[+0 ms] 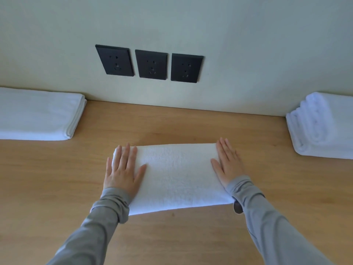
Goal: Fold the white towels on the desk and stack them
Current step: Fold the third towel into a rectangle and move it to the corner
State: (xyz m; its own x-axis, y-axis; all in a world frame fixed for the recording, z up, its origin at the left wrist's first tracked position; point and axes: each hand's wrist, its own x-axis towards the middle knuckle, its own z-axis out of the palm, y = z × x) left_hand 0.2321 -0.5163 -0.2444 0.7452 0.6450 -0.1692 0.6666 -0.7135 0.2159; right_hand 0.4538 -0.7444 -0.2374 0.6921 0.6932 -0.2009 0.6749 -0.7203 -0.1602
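White towel point(177, 176) runs left-right, left hand point(123, 173) and right hand point(228, 165) flat on its ends.

1. The desk point(172, 127) is made of light brown wood, and its far edge meets the wall point(248, 54).
2. A folded white towel point(177, 176) lies flat in the middle of the desk.
3. A flat pile of white towels point(36, 115) lies on the far left, right by the wall.
4. A taller stack of folded white towels point(322, 127) sits on the far right, well apart from the middle towel.
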